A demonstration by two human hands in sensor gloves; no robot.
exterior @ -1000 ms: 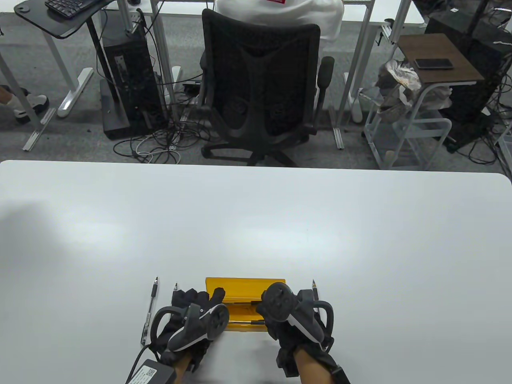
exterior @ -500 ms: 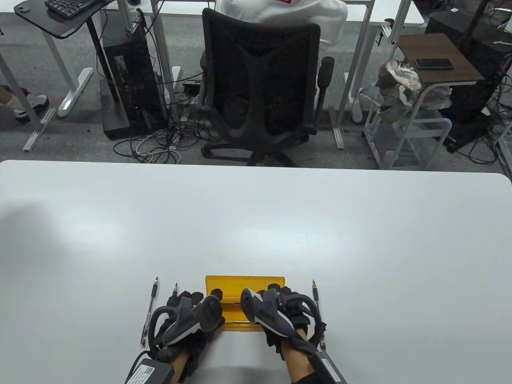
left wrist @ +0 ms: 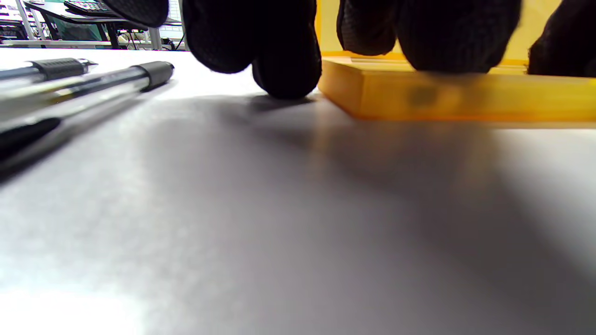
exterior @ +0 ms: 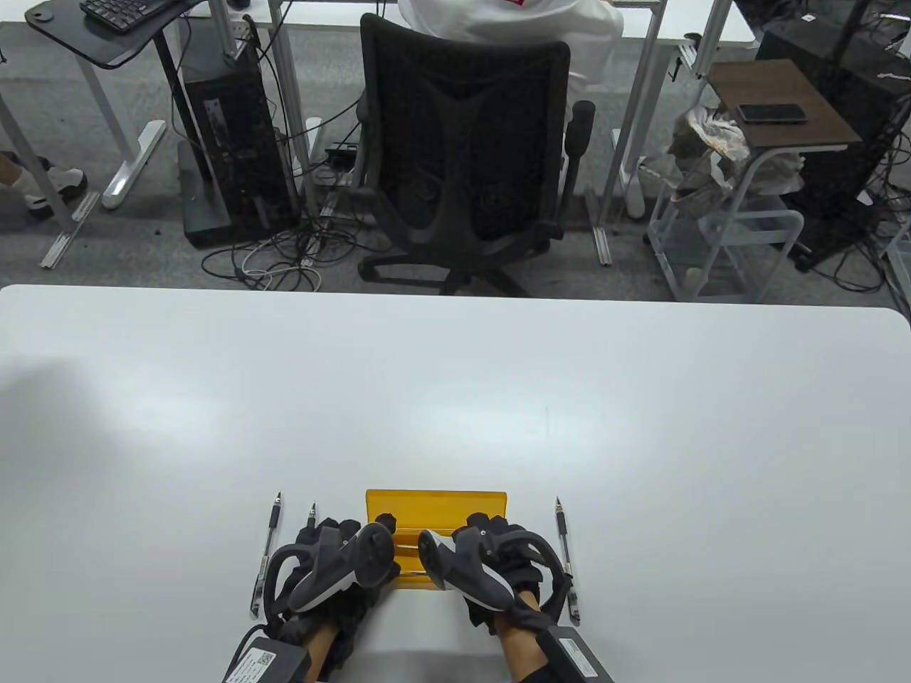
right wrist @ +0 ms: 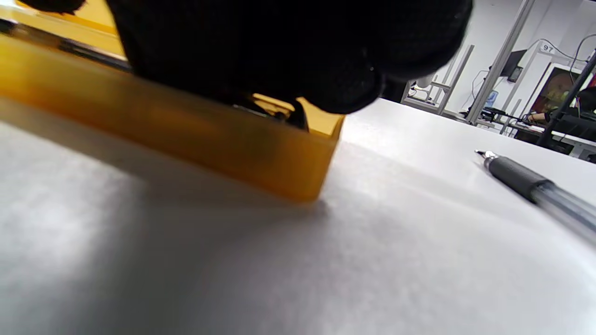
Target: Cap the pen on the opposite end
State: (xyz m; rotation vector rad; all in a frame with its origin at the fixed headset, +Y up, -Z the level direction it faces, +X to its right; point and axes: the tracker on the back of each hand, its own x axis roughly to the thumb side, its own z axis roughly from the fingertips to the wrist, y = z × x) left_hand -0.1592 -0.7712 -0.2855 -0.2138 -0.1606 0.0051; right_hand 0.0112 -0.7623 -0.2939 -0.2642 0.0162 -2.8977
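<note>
An open yellow pen box (exterior: pixel 435 506) lies near the table's front edge; it also shows in the left wrist view (left wrist: pixel 456 97) and the right wrist view (right wrist: pixel 186 139). A pen (exterior: pixel 407 551) lies inside it between my hands. My left hand (exterior: pixel 349 530) rests at the box's left end: one fingertip (left wrist: pixel 286 79) touches the table and others sit on the near wall, holding nothing. My right hand (exterior: pixel 484 523) reaches over the box's right half. Its fingers (right wrist: pixel 260 56) hide what is under them.
Two uncapped pens (exterior: pixel 267 555) (exterior: pixel 311 516) lie left of the box, also in the left wrist view (left wrist: pixel 107 81). One pen (exterior: pixel 564 551) lies right of it, also in the right wrist view (right wrist: pixel 526 181). A black office chair (exterior: pixel 462 156) stands beyond the table's far edge.
My right hand has rolled over and slid left over the box, uncovering the pen on the right. My left hand has shifted slightly toward the box.
</note>
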